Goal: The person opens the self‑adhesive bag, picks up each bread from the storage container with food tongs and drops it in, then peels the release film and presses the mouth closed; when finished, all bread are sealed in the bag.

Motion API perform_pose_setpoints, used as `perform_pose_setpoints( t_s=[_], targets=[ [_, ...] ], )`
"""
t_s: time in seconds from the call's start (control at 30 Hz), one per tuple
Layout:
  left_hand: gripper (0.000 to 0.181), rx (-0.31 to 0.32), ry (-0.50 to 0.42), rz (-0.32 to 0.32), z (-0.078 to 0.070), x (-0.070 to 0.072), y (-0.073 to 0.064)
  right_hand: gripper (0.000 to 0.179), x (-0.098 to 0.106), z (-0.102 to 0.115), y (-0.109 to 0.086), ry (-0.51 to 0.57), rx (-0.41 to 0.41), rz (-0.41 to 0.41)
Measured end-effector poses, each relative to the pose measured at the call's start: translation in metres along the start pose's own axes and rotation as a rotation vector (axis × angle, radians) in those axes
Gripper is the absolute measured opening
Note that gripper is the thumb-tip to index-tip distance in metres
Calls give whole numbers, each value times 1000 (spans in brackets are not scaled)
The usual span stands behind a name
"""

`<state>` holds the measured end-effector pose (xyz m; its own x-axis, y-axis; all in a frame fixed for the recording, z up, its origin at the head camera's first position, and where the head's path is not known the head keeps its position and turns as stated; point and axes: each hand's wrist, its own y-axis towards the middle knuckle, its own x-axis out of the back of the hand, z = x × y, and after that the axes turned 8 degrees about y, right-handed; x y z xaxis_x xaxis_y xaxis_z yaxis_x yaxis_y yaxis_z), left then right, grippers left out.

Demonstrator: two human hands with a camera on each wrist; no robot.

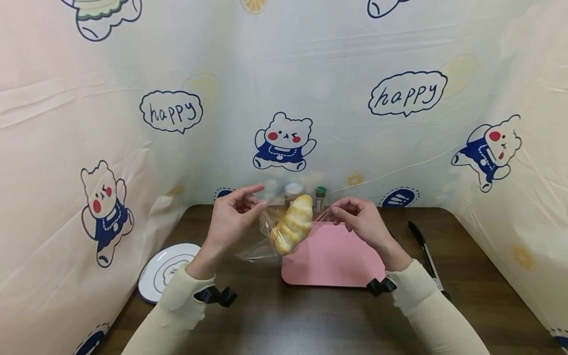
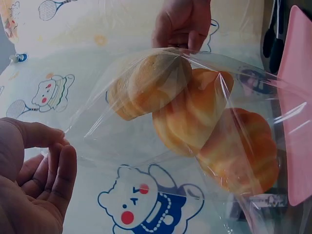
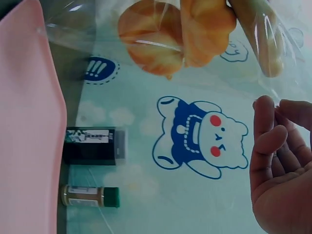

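A clear plastic bag (image 1: 259, 253) hangs between the two hands above the table. Inside it is golden, ridged, croissant-shaped bread (image 1: 294, 225), tilted in the head view and showing several rounded lobes in the left wrist view. At the bag's left side, the left hand (image 1: 237, 212) pinches the film between thumb and index finger. The right hand (image 1: 363, 223) pinches the opposite edge with thumb and fingertips. Beneath the bag and right hand lies a pink cutting board (image 1: 333, 261), partly overlapped by the bread in the head view.
A white plate (image 1: 148, 283) with a dark rim sits at the table's left. On the right lies a black-handled knife (image 1: 426, 251). Toward the back stand a green-capped bottle (image 1: 320, 193) and a white-lidded jar (image 1: 293, 189), close to the printed curtain (image 1: 341, 133).
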<state>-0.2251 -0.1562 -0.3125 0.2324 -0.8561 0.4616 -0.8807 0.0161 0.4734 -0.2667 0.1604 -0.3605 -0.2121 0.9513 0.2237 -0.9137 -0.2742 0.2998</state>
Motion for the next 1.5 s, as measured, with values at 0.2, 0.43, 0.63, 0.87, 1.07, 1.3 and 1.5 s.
perform_pose_setpoints(
  t_s=[0.2, 0.43, 0.63, 0.87, 1.07, 1.3, 1.5],
  targets=[
    [21, 39, -23, 65, 1, 3, 2, 23, 5, 8, -1, 13, 42, -34],
    [19, 23, -32, 162, 6, 7, 8, 19, 10, 16, -1, -3, 97, -5],
    [20, 0, -78, 203, 10, 11, 12, 16, 12, 20, -2, 6, 108, 31],
    [20, -64, -99, 249, 13, 17, 14, 23, 16, 24, -2, 33, 150, 78],
    [20, -102, -101, 279, 17, 25, 15, 26, 20, 26, -3, 139, 224, 142],
    [20, -146, -165, 298, 18, 30, 16, 25, 22, 25, -3, 225, 312, 184],
    [18, -270, -210, 312, 22, 29, 15, 25, 24, 22, -2, 230, 443, 200]
  ],
)
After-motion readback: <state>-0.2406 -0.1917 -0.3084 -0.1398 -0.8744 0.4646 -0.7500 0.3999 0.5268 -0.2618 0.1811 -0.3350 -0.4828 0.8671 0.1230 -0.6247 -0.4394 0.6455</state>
